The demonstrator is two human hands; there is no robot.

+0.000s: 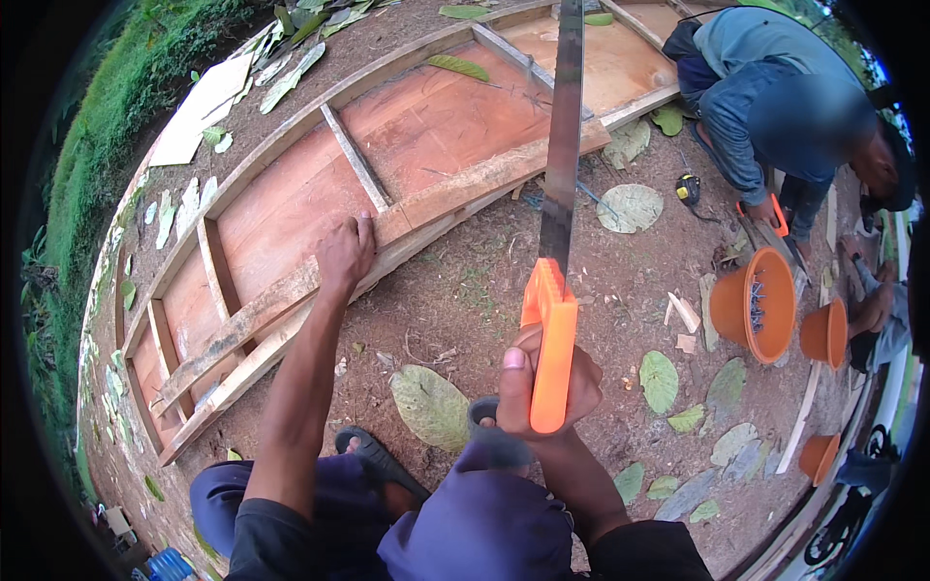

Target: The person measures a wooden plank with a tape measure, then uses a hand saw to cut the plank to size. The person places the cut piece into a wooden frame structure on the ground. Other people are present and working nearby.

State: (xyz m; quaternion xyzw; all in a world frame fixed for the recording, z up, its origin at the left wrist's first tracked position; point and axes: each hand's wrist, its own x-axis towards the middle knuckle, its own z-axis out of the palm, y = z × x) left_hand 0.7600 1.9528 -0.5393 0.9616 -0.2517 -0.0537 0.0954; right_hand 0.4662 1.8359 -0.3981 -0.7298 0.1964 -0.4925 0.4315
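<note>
Around the orange handle of a handsaw (558,218): right grip (584,384) clamped on tight, thumb on the left side, fingers wrapped on the other. Over to the left, left grip (346,254) down on a long wooden plank (504,176); hooked over the edge or only pressing, can't tell. Step in hand, best guess: steadying the plank with the handsaw up and ready, no cutting at this moment. For the next move, probably needed: a solid left hold, a blade lowered and lined up across the wood, fingers well out of its path. As for the handsaw itself, out in front of the knees, apparently held up above the dirt ground (455,320). Long axis nearly straight up the view, handle end toward the body, blade pointing away, far end cut off by the top edge. Seems to cross in front of the plank rather than rest on it, though not 100% certain. Just past the plank, a curved wooden frame (291,203) with crosspieces. Further out right: a tape measure (688,190), an orange bucket (728,308) with nails inside, plus a co-worker (765,53) bent over another orange-handled saw (781,216).
</note>
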